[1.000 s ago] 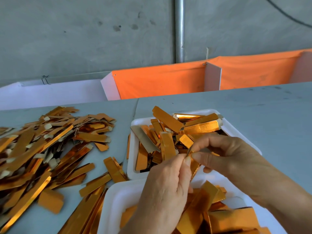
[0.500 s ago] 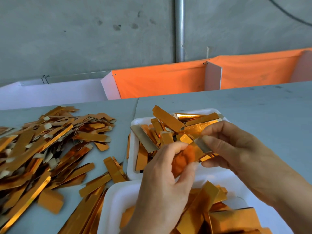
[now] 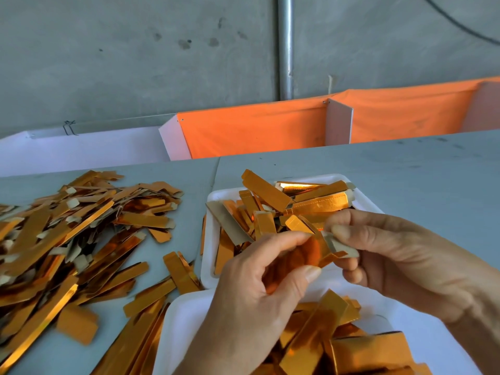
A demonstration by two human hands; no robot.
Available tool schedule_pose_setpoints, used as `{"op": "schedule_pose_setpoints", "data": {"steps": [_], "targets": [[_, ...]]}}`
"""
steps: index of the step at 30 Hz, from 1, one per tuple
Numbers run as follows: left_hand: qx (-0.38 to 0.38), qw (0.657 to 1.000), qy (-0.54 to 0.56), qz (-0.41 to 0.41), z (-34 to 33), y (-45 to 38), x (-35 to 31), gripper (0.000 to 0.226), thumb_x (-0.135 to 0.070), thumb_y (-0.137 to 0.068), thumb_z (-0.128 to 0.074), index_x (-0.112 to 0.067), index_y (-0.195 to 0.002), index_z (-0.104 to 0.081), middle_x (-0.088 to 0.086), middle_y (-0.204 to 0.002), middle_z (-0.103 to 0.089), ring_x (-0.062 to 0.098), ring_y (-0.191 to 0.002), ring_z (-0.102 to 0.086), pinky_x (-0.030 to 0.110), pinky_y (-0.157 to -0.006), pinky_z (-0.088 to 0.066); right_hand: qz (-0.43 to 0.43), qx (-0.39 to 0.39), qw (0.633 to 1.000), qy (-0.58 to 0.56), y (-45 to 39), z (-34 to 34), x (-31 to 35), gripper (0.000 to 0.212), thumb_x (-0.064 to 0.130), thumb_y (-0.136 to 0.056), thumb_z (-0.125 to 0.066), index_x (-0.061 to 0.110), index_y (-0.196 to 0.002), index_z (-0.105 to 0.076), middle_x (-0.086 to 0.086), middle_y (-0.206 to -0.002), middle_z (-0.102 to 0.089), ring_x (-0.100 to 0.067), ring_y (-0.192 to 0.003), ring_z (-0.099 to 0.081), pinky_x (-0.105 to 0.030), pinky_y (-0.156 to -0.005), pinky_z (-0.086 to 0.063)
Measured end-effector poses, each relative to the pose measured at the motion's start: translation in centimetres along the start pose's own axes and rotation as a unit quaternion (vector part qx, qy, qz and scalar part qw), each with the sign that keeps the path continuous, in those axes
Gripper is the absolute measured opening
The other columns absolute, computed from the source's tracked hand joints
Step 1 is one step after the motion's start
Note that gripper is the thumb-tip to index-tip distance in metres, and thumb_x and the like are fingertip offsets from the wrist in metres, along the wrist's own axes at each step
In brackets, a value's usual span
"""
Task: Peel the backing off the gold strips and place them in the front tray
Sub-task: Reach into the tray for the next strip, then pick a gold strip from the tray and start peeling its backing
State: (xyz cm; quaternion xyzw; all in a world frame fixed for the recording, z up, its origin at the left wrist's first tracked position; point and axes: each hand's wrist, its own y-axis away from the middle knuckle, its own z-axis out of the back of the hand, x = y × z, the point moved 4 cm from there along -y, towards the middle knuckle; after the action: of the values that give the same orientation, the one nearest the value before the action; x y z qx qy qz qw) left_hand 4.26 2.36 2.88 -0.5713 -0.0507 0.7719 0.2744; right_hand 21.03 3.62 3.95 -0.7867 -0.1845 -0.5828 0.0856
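Note:
My left hand point(image 3: 259, 288) pinches a shiny gold strip point(image 3: 308, 251) between thumb and fingers above the gap between two white trays. My right hand point(image 3: 392, 253) pinches the pale backing end point(image 3: 339, 246) of the same strip, which stands partly lifted off the gold face. The near white tray point(image 3: 184, 320) holds several wide gold pieces. The far white tray point(image 3: 213, 234) is heaped with narrower gold strips.
A big loose heap of gold strips point(image 3: 62, 236) with pale backing tabs covers the grey table's left half, spilling toward the near tray. Behind the table edge stand orange cloth bins point(image 3: 257, 128) with white dividers, a metal pole and a concrete wall.
The hands turned the strip from edge-on to face-up, and the right fingers pulled the pale backing end away to the right. The hands have drifted slightly apart.

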Motion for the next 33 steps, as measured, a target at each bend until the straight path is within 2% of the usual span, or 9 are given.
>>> {"op": "schedule_pose_setpoints", "data": {"steps": [4,9,11,15,19,22,27,30,33], "targets": [[0.008,1.0,-0.008,-0.009,-0.06,0.07,-0.1,0.034,-0.049,-0.077,-0.06,-0.046,-0.111,-0.06,-0.016,-0.105,-0.066,0.006,-0.104,-0.061,0.014,-0.081,-0.049,0.001,-0.009,0.998,0.059,0.11,-0.11,0.06,0.016,0.023,-0.067,-0.078,0.012,-0.076,-0.071,-0.006,-0.061,-0.056,-0.013,-0.051,-0.053,-0.02,-0.05,-0.048],[0.002,0.999,-0.046,-0.028,-0.15,-0.04,-0.13,0.034,-0.042,-0.082,-0.06,-0.042,-0.116,-0.061,-0.019,-0.112,-0.063,0.005,-0.11,-0.058,0.013,-0.082,-0.048,0.081,-0.086,0.97,0.213,0.17,-0.23,0.65,0.005,0.021,-0.068,-0.069,0.017,-0.067,-0.068,-0.005,-0.056,-0.054,-0.011,-0.05,-0.05,-0.018,-0.051,-0.045],[-0.005,0.999,-0.046,-0.026,-0.04,-0.04,-0.01,0.035,-0.044,-0.082,-0.059,-0.043,-0.117,-0.059,-0.021,-0.114,-0.062,0.002,-0.112,-0.056,0.011,-0.084,-0.047,0.102,-0.082,0.972,0.194,0.19,-0.42,0.6,0.012,0.019,-0.072,-0.079,0.019,-0.068,-0.067,-0.004,-0.059,-0.054,-0.011,-0.051,-0.051,-0.018,-0.051,-0.045],[-0.015,1.0,-0.001,-0.022,0.15,-0.1,-0.06,0.036,-0.044,-0.081,-0.06,-0.045,-0.118,-0.059,-0.018,-0.113,-0.064,0.005,-0.109,-0.06,0.012,-0.083,-0.048,0.107,-0.007,0.991,0.078,0.26,-0.58,0.63,0.011,0.014,-0.076,-0.077,0.014,-0.077,-0.067,-0.005,-0.067,-0.056,-0.014,-0.056,-0.055,-0.021,-0.054,-0.049],[-0.022,0.999,0.029,-0.031,0.43,-0.16,-0.07,0.033,-0.038,-0.083,-0.062,-0.041,-0.116,-0.062,-0.012,-0.111,-0.067,0.009,-0.109,-0.062,0.015,-0.086,-0.049,0.094,0.072,0.991,0.066,0.51,-0.53,0.84,0.038,0.034,-0.062,-0.085,0.011,-0.088,-0.07,-0.009,-0.079,-0.062,-0.017,-0.07,-0.061,-0.023,-0.06,-0.052],[-0.02,0.999,0.02,-0.036,0.46,-0.1,-0.06,0.033,-0.038,-0.084,-0.062,-0.039,-0.117,-0.062,-0.011,-0.112,-0.067,0.011,-0.11,-0.061,0.017,-0.086,-0.049,0.105,0.064,0.989,0.086,0.42,-0.37,0.81,0.04,0.035,-0.063,-0.086,0.01,-0.089,-0.07,-0.008,-0.078,-0.063,-0.016,-0.069,-0.063,-0.024,-0.06,-0.053],[-0.02,0.999,-0.022,-0.041,0.3,0.0,-0.22,0.035,-0.038,-0.083,-0.063,-0.039,-0.118,-0.061,-0.016,-0.114,-0.064,0.007,-0.111,-0.059,0.012,-0.083,-0.048,0.099,0.035,0.988,0.112,0.28,-0.61,0.57,0.027,0.029,-0.063,-0.086,0.016,-0.078,-0.067,-0.006,-0.066,-0.059,-0.015,-0.055,-0.057,-0.021,-0.057,-0.05],[-0.018,0.997,-0.061,-0.046,0.21,0.02,-0.32,0.033,-0.033,-0.083,-0.065,-0.04,-0.115,-0.063,-0.021,-0.112,-0.062,0.002,-0.11,-0.057,0.008,-0.081,-0.046,0.107,-0.005,0.976,0.188,0.31,-0.67,0.62,0.014,0.013,-0.068,-0.072,0.021,-0.073,-0.061,-0.003,-0.057,-0.05,-0.014,-0.048,-0.049,-0.017,-0.053,-0.045],[-0.016,0.993,-0.104,-0.046,0.15,-0.01,-0.24,0.034,-0.034,-0.082,-0.064,-0.039,-0.115,-0.062,-0.025,-0.112,-0.06,-0.003,-0.11,-0.055,0.007,-0.082,-0.044,0.11,-0.023,0.968,0.225,0.33,-0.54,0.58,0.012,0.013,-0.067,-0.066,0.02,-0.075,-0.06,-0.003,-0.056,-0.047,-0.015,-0.047,-0.046,-0.016,-0.051,-0.042]]}}
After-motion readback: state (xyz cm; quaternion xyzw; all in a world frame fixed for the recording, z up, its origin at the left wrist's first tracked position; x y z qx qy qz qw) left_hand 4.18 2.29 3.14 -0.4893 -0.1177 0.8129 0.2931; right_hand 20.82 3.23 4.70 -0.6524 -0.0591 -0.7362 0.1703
